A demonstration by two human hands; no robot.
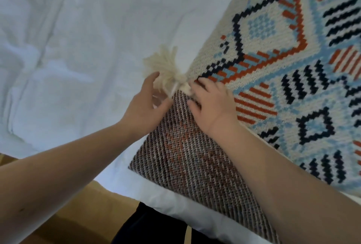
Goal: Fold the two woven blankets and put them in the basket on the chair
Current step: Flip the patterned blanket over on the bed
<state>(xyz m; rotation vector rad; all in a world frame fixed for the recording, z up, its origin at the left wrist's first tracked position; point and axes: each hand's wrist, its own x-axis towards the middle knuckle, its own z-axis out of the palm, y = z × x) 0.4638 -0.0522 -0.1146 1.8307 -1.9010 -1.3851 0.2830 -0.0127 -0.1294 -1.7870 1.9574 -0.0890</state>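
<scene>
both forearms enter from the lower edge of the head view and converge near the frame centre, above a bed covered with a white sheet (78, 38).

left hand (145, 105): the forearm runs up and to the right from the lower left. the palm faces right, the fingers are loosely spread and slightly bent, and they touch the strands of a cream tassel (166, 67). a firm pinch on the strands cannot be confirmed; motion blur hides the fingertips.

right hand (212, 105): the forearm runs up and to the left from the lower right. the back of the hand faces the camera. the fingers are curled down at the corner of the woven blanket (293, 67), at the base of the tassel, and grip that corner.

the woven blanket lies on the bed, on the right side of the view. its face shows a geometric pattern in cream, light blue, navy and rust. one corner is turned over onto the rest, showing the mottled brown reverse side (187, 155), with the tassels of both layers meeting at the hands.

no brand, label or legible writing is visible on any surface.

a wooden floor (78, 214) shows at the lower left.
</scene>
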